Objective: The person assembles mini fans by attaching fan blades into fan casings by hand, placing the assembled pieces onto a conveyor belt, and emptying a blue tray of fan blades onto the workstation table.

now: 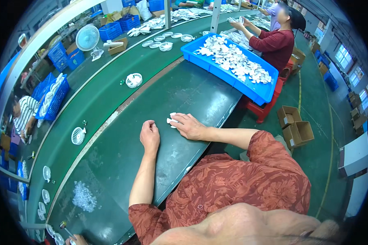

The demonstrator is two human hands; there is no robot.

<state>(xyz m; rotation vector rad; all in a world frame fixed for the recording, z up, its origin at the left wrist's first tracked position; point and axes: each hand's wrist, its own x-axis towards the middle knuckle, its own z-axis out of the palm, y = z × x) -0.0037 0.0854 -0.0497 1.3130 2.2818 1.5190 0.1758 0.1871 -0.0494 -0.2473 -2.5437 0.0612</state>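
My left hand (pixel 149 134) rests on the dark green worktable (pixel 200 87), its fingers curled inward; whatever they may hold is hidden. Just to its right, my right hand (pixel 188 126) lies low over the table with its fingertips on a small white plastic piece (pixel 170 121). The fingers cover part of that piece. A small gap separates the two hands. On the left part of the table sits a pile of small clear pieces (pixel 84 197).
A blue tray (pixel 229 79) of white pieces stands at the table's far right. Beyond the table runs a green conveyor (pixel 104 102) carrying white round cages (pixel 134 80). A co-worker (pixel 274 45) sits at right; another person's hand (pixel 77 240) shows at lower left.
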